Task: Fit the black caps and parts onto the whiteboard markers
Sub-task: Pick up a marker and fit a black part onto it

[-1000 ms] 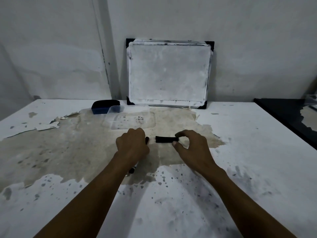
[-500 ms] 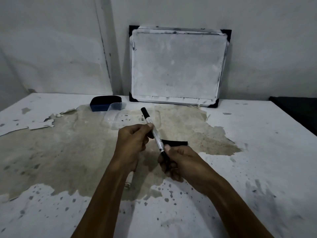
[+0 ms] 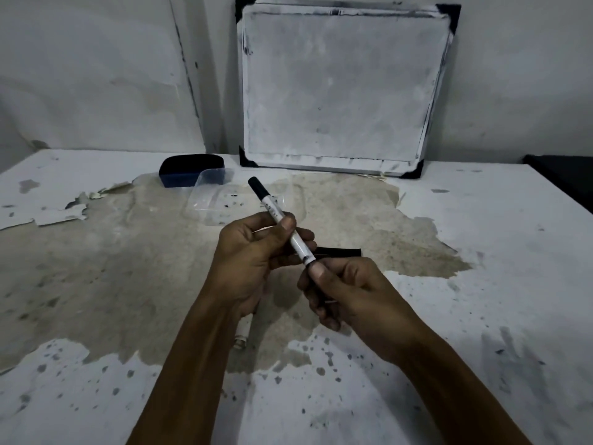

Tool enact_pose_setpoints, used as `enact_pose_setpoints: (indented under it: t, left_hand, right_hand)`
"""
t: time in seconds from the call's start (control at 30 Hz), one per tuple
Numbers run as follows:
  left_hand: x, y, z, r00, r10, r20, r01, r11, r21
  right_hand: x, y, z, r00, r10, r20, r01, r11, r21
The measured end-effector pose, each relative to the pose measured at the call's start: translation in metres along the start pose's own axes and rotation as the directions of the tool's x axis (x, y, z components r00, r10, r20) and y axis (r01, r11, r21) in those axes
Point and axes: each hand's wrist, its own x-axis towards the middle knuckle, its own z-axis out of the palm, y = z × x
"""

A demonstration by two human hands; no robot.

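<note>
White plastic forms the body of the marker (image 3: 282, 226), which both hands hold above the table (image 3: 481, 252) near the middle of the view. It is tilted, with its black end pointing toward 11 o'clock and its lower end toward 5 o'clock. The left hand (image 3: 253, 255) is clamped on the middle of the marker, the thumb pressed on top of the barrel and the fingers curled under it. The right hand (image 3: 349, 293) is closed around the lower end of the marker, thumb lying along it (what is inside this fist I cannot tell, because the fingers hide it).

Just behind the hands, at about 2 o'clock from the right thumb, a black cap (image 3: 338, 251) lies flat on the table, apart from both hands. Under the left wrist, toward 7 o'clock, a second marker (image 3: 243, 330) lies on the table, only its pale end showing.

Farther back, at 12 o'clock from the hands, a clear plastic lid (image 3: 208, 200) rests on the worn brown patch of the table. At 11 o'clock a dark blue eraser (image 3: 187, 170) sits just beside it, touching the lid's corner as far as I can see. A whiteboard (image 3: 343, 88) with black corners leans upright against the wall (image 3: 96, 75) at the far edge of the table.
</note>
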Motion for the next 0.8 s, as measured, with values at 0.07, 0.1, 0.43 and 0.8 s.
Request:
enact_pose_setpoints:
  t: [0.07,0.1,0.43,0.8]
  left_hand:
    - [-0.001,-0.001,0.0,1.0,0.03,-0.006,-0.03,0.999,0.023]
    - [-0.002,-0.001,0.001,0.999,0.048,-0.012,-0.047,0.998,0.034]
    - [-0.001,-0.007,0.002,0.99,0.139,0.017,-0.14,0.988,0.068]
    - [-0.005,-0.008,0.004,0.988,0.137,0.065,-0.141,0.988,0.063]
  right_hand:
    - [-0.002,0.001,0.002,0.997,-0.051,-0.066,0.044,0.993,-0.108]
    - [-0.003,0.002,0.003,0.989,-0.102,-0.11,0.078,0.975,-0.206]
    - [-0.005,0.006,0.01,0.943,-0.259,-0.209,0.062,0.754,-0.654]
    - [-0.01,-0.003,0.007,0.96,-0.2,-0.195,0.042,0.794,-0.606]
